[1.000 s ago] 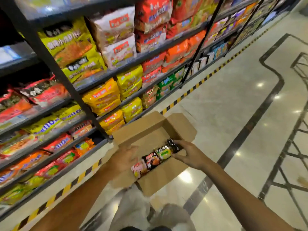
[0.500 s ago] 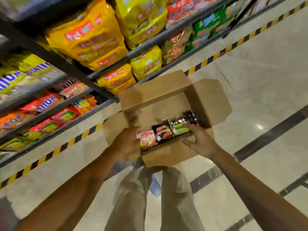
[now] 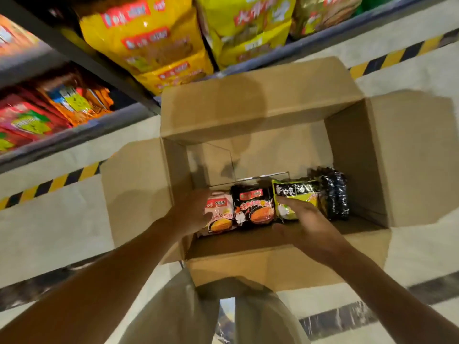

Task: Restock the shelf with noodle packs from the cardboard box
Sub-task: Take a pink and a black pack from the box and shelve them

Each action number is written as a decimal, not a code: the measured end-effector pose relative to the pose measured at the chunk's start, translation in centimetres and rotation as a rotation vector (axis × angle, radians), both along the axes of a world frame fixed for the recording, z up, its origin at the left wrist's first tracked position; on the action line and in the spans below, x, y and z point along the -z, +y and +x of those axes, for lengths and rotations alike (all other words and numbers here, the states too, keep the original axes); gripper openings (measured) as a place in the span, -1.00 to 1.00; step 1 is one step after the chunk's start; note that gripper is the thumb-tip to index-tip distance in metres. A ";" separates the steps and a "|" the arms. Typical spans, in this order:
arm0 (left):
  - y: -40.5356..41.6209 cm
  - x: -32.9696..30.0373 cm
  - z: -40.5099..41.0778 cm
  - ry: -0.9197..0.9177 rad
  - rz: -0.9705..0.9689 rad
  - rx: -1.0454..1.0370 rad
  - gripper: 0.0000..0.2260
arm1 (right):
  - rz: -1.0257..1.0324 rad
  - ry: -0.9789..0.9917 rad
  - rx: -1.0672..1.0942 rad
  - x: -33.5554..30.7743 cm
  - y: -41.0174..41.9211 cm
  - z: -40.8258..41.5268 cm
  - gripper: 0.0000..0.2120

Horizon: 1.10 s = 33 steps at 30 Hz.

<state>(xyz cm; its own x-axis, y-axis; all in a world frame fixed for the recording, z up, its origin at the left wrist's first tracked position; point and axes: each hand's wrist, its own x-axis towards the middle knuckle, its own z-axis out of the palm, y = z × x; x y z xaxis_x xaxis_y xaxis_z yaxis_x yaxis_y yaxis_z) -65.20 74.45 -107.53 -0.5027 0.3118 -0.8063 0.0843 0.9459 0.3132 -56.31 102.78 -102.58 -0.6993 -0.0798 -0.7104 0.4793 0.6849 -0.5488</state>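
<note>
A: Where are the noodle packs?

B: Four stand in a row along the near wall of the open cardboard box [image 3: 260, 100], which sits on the pale floor [image 3: 49, 232] in front of the shelf [image 3: 82, 135]. From the left: a pink pack [image 3: 221, 214], a black pack [image 3: 253, 207], a yellow-green pack [image 3: 295, 194], then a dark glossy pack [image 3: 334, 192] against the right wall.

A: And the person's hands?

B: They are apart, one at each end of the row. The left hand [image 3: 191, 214] reaches into the box and touches the pink pack's left edge; whether its fingers grip cannot be told. The right hand [image 3: 308, 227] lies over the yellow-green pack, fingers curled onto its front.

A: The shelf itself?

B: Yellow bags [image 3: 146, 40] fill the section behind the box, and red and orange packs [image 3: 49, 110] lie further left. A yellow-and-black striped strip [image 3: 57, 181] runs along its base.
</note>
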 end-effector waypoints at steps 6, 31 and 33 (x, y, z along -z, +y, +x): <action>0.0 9.8 1.5 -0.007 -0.122 0.012 -0.29 | 0.057 -0.031 -0.053 8.5 -0.3 0.5 -0.39; -1.4 12.7 3.1 -0.144 0.014 -0.510 -0.47 | 0.096 0.039 -0.382 17.1 -2.6 -4.3 -0.26; -1.3 12.7 3.6 -0.154 0.039 -0.659 -0.38 | 0.177 0.066 -0.503 18.5 -3.0 -4.8 -0.20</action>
